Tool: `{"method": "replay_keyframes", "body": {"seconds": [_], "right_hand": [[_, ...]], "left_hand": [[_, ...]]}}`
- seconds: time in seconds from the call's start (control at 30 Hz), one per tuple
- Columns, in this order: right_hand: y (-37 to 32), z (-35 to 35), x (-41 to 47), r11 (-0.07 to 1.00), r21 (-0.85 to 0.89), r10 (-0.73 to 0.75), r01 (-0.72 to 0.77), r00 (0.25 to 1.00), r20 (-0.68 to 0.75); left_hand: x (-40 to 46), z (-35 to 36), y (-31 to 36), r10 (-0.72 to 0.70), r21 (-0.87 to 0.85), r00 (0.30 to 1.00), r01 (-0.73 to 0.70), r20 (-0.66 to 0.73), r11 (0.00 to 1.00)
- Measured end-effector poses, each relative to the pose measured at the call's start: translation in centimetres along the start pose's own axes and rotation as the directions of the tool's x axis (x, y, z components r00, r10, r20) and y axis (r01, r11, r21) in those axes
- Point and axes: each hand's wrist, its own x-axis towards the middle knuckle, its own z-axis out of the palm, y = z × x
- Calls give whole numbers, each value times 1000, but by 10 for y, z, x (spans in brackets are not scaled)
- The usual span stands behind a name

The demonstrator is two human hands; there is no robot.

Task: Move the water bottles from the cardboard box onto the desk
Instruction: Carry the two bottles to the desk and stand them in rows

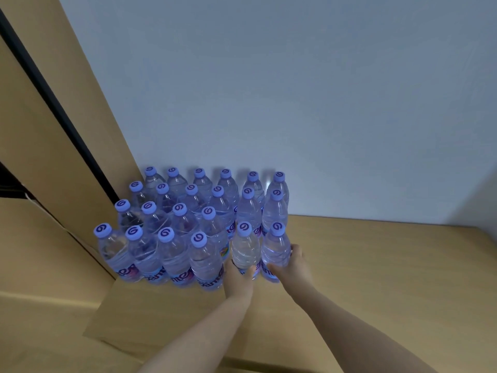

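head view, single frame. landmark for all positions: the bottle block, a packed group of clear water bottles with purple caps standing upright on the wooden bench.

hands: the left hand is wrapped around the lower body of the left front bottle; the right hand is wrapped around the right front bottle, fingers on its right side and thumb toward the viewer. both of these bottles stand upright at the near right corner of the block, side by side and close to touching, just beside the bottles behind them. whether their bases rest on the bench cannot be told, as the hands cover them.

edges and room:
- the far side of the block sits against the pale wall.
- the left side of the block runs along a tall tan panel that slants up and away; a dark strip runs along it.
- to the right of the block there is bare bench top as far as the corner with the side wall.
- near side of the block: a short stretch of bench, then its front edge; a cardboard flap lies below and left of that.

writing: each cap carries a dark purple swirl mark. the labels on the front row show partial purple lettering, cut off by the bottle curves; no whole word can be read.
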Motion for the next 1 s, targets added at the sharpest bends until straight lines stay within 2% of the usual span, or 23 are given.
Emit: {"method": "replay_keyframes", "body": {"seconds": [0.1,0.3,0.5,0.77,1.0], "right_hand": [[-3,6,8,1000,2,21,-21,1000,-11],[-10,8,25,1000,-15,3,-3,1000,-9],[-9,14,30,999,-42,16,-17,1000,-23],[-6,18,29,998,-56,31,-32,999,-25],[-17,21,27,995,-55,82,-81,996,18]], "left_hand": [[7,2,4,2,31,1000,-1,-20,1000],[33,2,15,-11,135,1000,7,28,991],[45,4,16,-64,134,998,61,20,989],[41,8,11,-57,132,998,53,29,990],[35,-5,0,31,421,989,-90,144,903]]}}
